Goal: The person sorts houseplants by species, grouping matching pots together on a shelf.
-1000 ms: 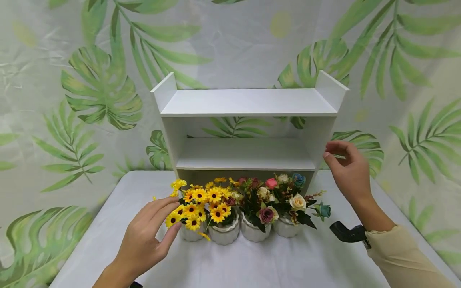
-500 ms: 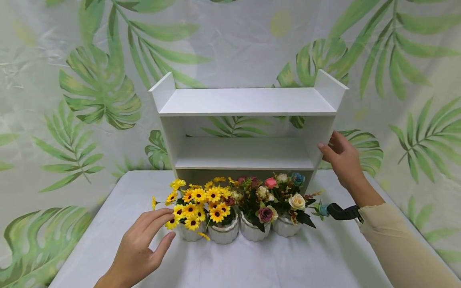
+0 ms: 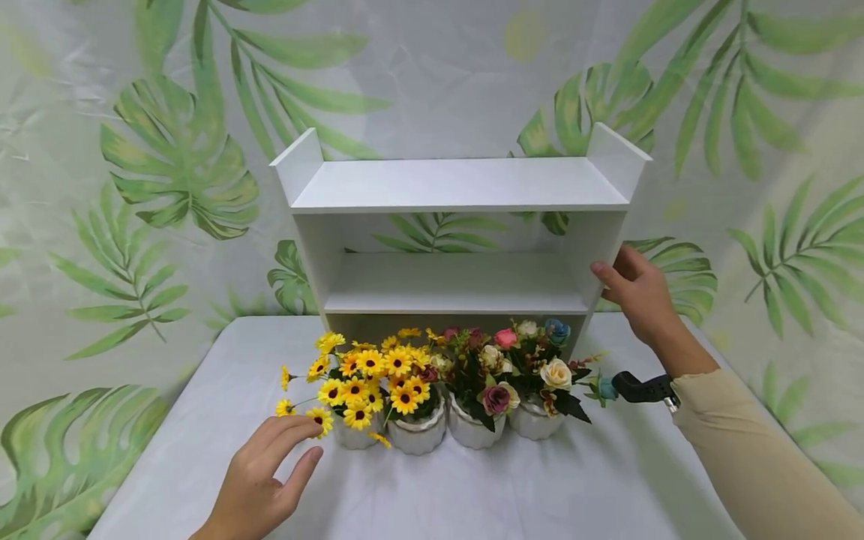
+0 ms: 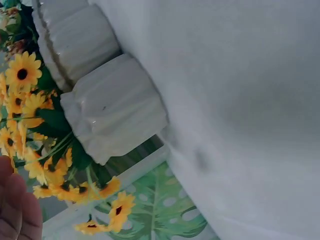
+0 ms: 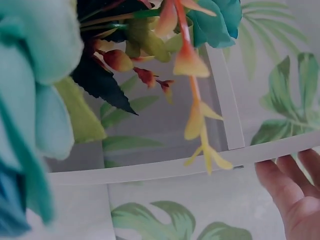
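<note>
Four ribbed, glossy pots (image 3: 418,437) of yellow daisies (image 3: 355,390) and layered roses (image 3: 556,374) before a smooth white shelf (image 3: 459,184); left hand (image 3: 253,476) spread beside the daisies; right hand (image 3: 644,298), fingers parted, touching the shelf.

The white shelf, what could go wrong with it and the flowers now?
The right hand is at the side edge of the white shelf, so a push might nudge it into the flower pots close in front. The left hand is right by the yellow flowers; a quick move could bend them. The black wrist device overlaps the teal rose in the head view, so it might snag, though I can't tell whether they touch.
</note>
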Demonstrator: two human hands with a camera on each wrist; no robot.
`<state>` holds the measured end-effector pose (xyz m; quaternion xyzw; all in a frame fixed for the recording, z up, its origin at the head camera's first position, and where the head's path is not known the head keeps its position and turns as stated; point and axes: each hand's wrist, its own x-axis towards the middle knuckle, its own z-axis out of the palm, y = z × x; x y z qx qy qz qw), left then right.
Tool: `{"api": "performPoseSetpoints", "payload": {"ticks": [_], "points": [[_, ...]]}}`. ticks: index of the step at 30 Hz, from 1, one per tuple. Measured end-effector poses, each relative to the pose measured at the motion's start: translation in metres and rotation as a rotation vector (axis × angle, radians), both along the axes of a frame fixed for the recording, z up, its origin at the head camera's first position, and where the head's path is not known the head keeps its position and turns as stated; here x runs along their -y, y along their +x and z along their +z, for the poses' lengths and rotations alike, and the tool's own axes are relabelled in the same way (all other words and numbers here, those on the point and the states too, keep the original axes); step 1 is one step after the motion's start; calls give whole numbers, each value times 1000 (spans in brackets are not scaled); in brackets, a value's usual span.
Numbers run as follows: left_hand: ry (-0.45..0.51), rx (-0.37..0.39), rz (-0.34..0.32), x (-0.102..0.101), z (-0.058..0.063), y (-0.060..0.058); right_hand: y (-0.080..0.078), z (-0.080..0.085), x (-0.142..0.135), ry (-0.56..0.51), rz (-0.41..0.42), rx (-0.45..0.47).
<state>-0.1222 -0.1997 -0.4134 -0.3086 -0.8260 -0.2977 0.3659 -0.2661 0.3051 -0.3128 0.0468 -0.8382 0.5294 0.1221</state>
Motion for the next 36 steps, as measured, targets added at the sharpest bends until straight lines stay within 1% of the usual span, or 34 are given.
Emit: {"api": "performPoseSetpoints", "payload": {"ticks": [1,4,6,7,8,9,10,11,13,14,15,17,18,19,22,24,26,30,33,36], "points": [[0,-9,-4,0,-4,0,0,1,0,-3,0,5],[16,-72,-52,-2,-15,-1,1,3,1,-12,6,21],[9,-87,-72,-4,-22,0,2,4,1,-9,14,36],[6,-86,-78,-4,-25,1,2,5,0,-5,19,41],[1,-65,-73,-5,-28,2,3,6,0,-1,26,49],[-9,-37,-51,-5,-30,3,3,6,0,4,33,56],[-31,15,-6,-6,-32,5,3,7,-1,15,40,63],[-51,101,50,-7,-32,7,3,8,-1,20,49,73],[-89,345,161,-9,-31,8,4,11,-3,26,67,97],[-116,477,217,-9,-30,7,3,12,-4,28,75,108],[-137,595,268,-10,-29,6,3,13,-5,32,81,118],[-153,819,336,-8,-28,1,2,15,-6,29,92,134],[-142,897,346,-7,-28,-3,2,15,-7,29,94,139],[-125,948,349,-4,-29,-7,2,15,-7,28,95,140],[-64,1063,360,0,-30,-17,2,15,-8,24,89,140],[-16,1127,358,2,-30,-24,2,15,-8,21,85,138],[49,1175,342,3,-28,-31,3,14,-9,20,80,135],[145,1237,298,2,-26,-42,3,14,-8,27,71,126],[190,1222,244,0,-25,-48,3,14,-7,29,68,122],[241,1179,170,-4,-25,-53,3,14,-6,24,69,117]]}}
